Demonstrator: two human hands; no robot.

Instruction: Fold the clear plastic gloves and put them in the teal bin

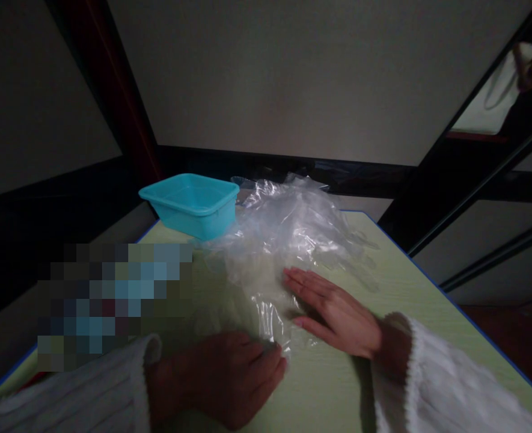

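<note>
A heap of clear thin plastic gloves (288, 231) lies in the middle of a pale green table (374, 361). One flat clear plastic piece (266, 316) reaches from the heap toward me. My right hand (333, 313) lies flat on it, fingers stretched out together and pointing left. My left hand (234, 376) rests palm down at the near edge of that piece, its fingers curled with their tips on the plastic's corner. Both wrists wear white knitted sleeves.
A turquoise plastic tub (192, 204) stands at the table's far left, touching the plastic heap. A blurred-out patch (112, 300) covers the table's left part. The table has a blue edge (446, 297); dark frame bars and light wall panels stand behind it.
</note>
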